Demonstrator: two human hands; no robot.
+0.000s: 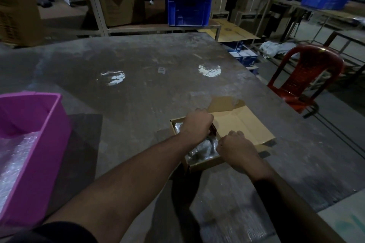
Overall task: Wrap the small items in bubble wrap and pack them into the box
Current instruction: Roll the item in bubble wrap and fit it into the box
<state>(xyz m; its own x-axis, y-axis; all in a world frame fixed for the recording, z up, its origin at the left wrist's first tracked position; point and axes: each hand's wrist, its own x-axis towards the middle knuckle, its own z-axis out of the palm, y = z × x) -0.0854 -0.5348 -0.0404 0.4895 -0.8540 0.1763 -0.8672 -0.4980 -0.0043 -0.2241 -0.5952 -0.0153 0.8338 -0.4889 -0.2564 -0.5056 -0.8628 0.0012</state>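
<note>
A small open cardboard box (205,163) lies on the grey table, its lid (243,126) folded back to the right. Inside it are items wrapped in shiny bubble wrap (203,149). My left hand (196,124) reaches over the box's far end with its fingers curled down; what they hold is hidden, though something dark shows just beneath the hand. My right hand (236,149) is over the box's right rim, fingers curled at the edge where the lid joins. Whether it grips the rim or the wrap I cannot tell.
A pink plastic bin (49,144) holding bubble wrap stands at the table's left edge. A sheet of bubble wrap (233,213) lies on the table near me. A red plastic chair (308,77) stands off the table's right side. Shelves with cartons and a blue crate (187,10) stand behind.
</note>
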